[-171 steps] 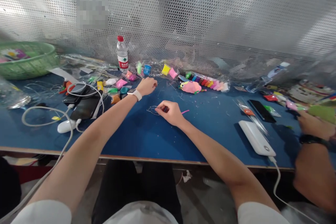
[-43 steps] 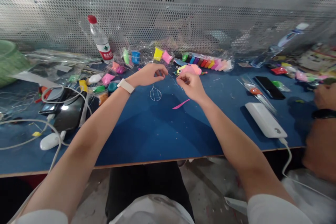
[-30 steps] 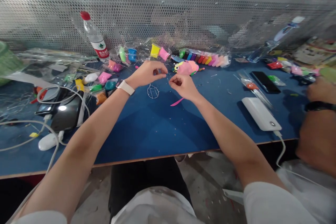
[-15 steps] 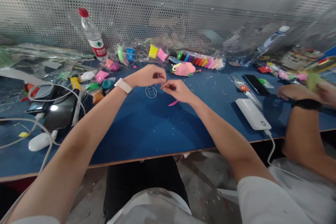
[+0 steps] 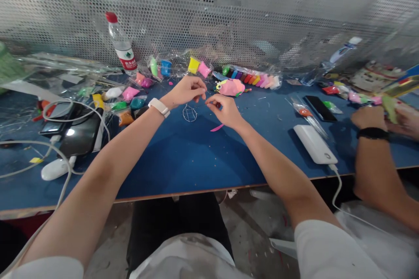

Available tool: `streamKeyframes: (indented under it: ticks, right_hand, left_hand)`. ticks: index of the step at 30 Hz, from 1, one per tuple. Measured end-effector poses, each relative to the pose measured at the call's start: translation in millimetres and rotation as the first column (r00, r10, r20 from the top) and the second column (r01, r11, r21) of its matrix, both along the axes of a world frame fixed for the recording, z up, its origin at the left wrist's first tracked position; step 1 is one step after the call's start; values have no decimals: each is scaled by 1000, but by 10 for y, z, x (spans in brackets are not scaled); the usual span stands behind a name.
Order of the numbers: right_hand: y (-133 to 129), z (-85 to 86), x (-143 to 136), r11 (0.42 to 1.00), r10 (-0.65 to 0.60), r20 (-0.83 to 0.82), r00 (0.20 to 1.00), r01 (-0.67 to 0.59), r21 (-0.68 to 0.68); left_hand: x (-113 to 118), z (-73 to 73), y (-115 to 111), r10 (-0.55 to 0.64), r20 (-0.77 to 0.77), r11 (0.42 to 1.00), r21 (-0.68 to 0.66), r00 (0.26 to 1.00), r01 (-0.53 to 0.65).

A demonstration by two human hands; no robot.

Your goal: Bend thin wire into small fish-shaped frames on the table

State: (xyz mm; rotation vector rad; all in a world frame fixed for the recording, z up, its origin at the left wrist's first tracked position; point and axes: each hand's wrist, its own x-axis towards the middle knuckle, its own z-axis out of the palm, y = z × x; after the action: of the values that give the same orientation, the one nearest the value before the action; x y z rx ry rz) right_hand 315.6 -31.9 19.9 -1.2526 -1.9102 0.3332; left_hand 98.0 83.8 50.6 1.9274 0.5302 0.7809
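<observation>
Over the middle of the blue table [image 5: 170,161], my left hand [image 5: 189,90] and my right hand [image 5: 224,108] hold their fingertips close together, each in a pinch. Whatever lies between the fingers is too thin to make out. Just below my left hand is a small round wire frame [image 5: 190,113] with crossing wires. A magenta strip [image 5: 216,128] lies on the table below my right hand. Behind my hands rests a pink and yellow clay figure [image 5: 231,87] with an eye and green bits.
Packets of coloured clay [image 5: 129,93] and a red-capped bottle [image 5: 122,48] stand at the left, near a black device [image 5: 83,133] with white cables. To the right lie a white power bank [image 5: 314,144], a phone [image 5: 320,108] and a co-worker's arm [image 5: 373,152]. A perforated metal panel [image 5: 157,17] rises behind.
The view has shifted slightly. My hands stay pinched near each other, with a little more space between their fingertips. The co-worker's hand at the right has moved slightly.
</observation>
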Motion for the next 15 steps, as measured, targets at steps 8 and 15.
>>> streamKeyframes:
  ticks: [8, 15]
  right_hand:
    - [74, -98, 48, 998, 2, 103, 995, 5, -67]
    - [139, -176, 115, 1000, 16, 104, 994, -13, -27]
  left_hand:
    - [-48, -40, -78, 121, -150, 967, 241, 981, -82]
    - [-300, -195, -218, 417, -323, 744, 659, 850, -115]
